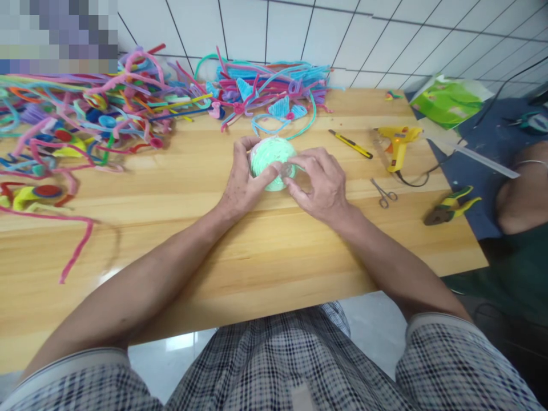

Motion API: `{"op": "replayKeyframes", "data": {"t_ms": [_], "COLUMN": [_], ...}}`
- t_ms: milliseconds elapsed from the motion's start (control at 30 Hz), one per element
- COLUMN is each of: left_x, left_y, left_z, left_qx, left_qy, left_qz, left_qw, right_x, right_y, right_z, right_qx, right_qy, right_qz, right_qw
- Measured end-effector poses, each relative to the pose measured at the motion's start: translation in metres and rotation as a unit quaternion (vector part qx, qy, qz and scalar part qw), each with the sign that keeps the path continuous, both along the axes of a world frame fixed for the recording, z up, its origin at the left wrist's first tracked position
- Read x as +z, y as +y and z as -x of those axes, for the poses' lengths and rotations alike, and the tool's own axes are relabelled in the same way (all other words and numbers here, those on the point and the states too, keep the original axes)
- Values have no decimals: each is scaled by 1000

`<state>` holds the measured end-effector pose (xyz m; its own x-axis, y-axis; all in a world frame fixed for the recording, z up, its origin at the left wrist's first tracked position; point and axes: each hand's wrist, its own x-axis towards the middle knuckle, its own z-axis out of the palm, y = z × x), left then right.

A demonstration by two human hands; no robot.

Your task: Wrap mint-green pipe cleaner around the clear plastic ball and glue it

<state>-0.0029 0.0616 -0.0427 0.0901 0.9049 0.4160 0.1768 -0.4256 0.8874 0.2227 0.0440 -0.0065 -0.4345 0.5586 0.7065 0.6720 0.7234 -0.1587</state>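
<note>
A round mint-green piece (273, 155), which looks like coiled pipe cleaner, is held above the wooden table in front of me. My left hand (245, 180) is closed around its left side, with the thumb lying across the front. At its right side my right hand (319, 180) has thumb and forefinger close together around a small greyish round bit (286, 169). I cannot make out what that bit is. A green pipe cleaner (313, 117) trails up behind the piece toward the pile. The back of the piece and my left fingertips are hidden.
Heaped pipe cleaners (124, 103) cover the table's back left. To the right lie a yellow cutter knife (351, 144), a yellow glue gun (399, 145) with its cord, small scissors (384, 194) and pliers (451, 206). A green packet (449, 103) and another person's arm (524, 188) are beyond.
</note>
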Motion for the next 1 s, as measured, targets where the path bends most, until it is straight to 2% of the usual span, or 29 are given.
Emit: {"op": "replayKeyframes", "data": {"t_ms": [233,433,600,767,1000], "left_x": [4,3,3,4,8], "left_y": [1,5,7,5,5], "left_z": [1,2,7,9,8], "left_qx": [-1,18,36,31,23], "left_qy": [-6,8,23,30,63], "left_qz": [6,-18,-12,-10,-39], "left_qw": [1000,1000,999,999,997], "right_x": [-3,-2,-2,-4,-6], "right_y": [-1,-3,-4,-3,-4], "right_z": [4,2,3,4,6], "right_qx": [-5,1,1,8,-1], "right_qy": [7,-1,-4,6,23], "right_qz": [-34,8,13,6,36], "right_qw": [999,1000,1000,1000,999]}}
